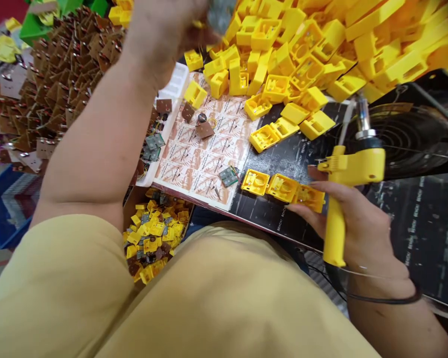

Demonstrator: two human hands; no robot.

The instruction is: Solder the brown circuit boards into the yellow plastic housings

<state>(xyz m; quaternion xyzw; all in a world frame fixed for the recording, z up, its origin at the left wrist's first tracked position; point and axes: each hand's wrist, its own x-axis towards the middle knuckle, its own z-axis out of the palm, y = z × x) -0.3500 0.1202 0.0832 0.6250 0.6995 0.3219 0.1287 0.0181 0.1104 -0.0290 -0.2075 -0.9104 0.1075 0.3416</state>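
Note:
My right hand [362, 226] grips a yellow soldering gun [335, 228] whose metal tip part points up and away. Its thumb and a finger reach to the end of a row of open yellow cases [282, 188] on the black bench. Blurred at the top edge, my left hand [164, 30] is closed at a grey-green item [222, 15] that I cannot make out. A small green circuit board [229, 175] lies on the printed sheet [186, 159], left of the row. Brown square pieces [204, 130] rest farther up the sheet.
Yellow cases [276, 87] are heaped across the back. Many brown pieces [78, 54] pile up at the left. A box of yellow and grey parts [155, 233] stands below the bench edge, a blue basket [3, 209] farther left. A round fan grille [403, 134] is at the right.

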